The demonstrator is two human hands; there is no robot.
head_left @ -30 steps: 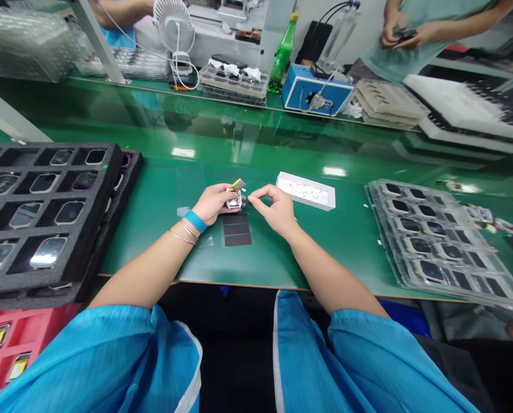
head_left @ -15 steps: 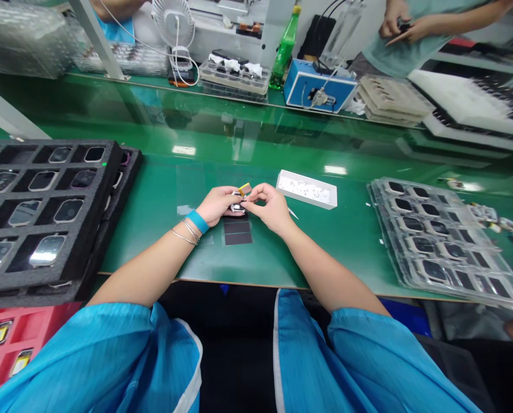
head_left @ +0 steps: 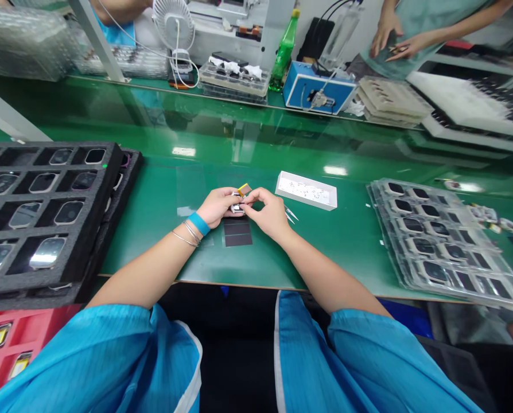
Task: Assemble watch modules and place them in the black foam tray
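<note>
My left hand (head_left: 218, 206) is closed around a small silver smartwatch case (head_left: 236, 207) above the table. A yellow-edged flat part (head_left: 244, 189) stands up at the back of the case. The thumb and forefinger of my right hand (head_left: 265, 213) are pinched together at the case's right side; whatever lies between them is too small to make out. Tweezers (head_left: 291, 215) show two pointed tips beyond the right hand; I cannot tell whether that hand holds them. Under my hands lies a clear sheet with dark rectangular stickers (head_left: 238, 234).
Right of my hands is a white box (head_left: 307, 190) with tiny dark parts. Black foam trays of watches (head_left: 50, 212) stand left, above a red tray (head_left: 15, 338). Clear trays (head_left: 450, 241) of watches lie right. Across the bench, a co-worker's hands (head_left: 394, 46) handle something small.
My right hand has shifted slightly, its fingers closer against the watch case. Both tweezer tips now show, where one showed before. The co-worker's hands have moved apart a little.
</note>
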